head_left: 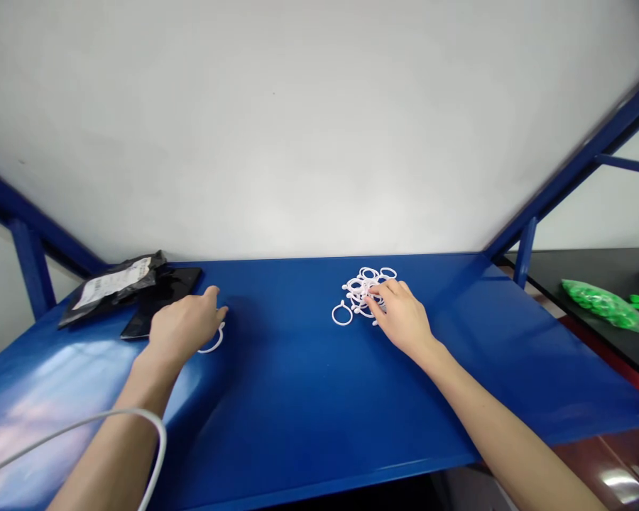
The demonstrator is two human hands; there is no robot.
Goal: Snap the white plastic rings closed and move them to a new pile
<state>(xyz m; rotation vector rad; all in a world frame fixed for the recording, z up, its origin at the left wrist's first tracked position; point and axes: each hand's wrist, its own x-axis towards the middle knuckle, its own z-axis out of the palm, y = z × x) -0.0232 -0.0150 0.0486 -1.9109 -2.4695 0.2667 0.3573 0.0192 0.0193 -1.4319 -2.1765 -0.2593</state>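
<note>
A loose heap of white plastic rings point(356, 286), each with a small knob, lies on the blue table point(298, 397) right of the middle. My right hand point(403, 317) reaches into the heap from the right, thumb and forefinger pinched on a white ring there; its palm hides part of the heap. One ring point(342, 314) lies at the heap's left edge. On the left, my left hand point(184, 323) hovers low over the table with thumb and forefinger apart. Just under its thumb is a single white ring point(213, 346), partly hidden by the hand.
A black plastic parcel with a white label point(114, 282) rests on a flat black object point(175, 287) at the back left. A white cable point(85, 421) loops over my left forearm. Blue frame bars point(525, 252) flank the table. Right, a dark surface holds a bag of green pieces point(604, 304).
</note>
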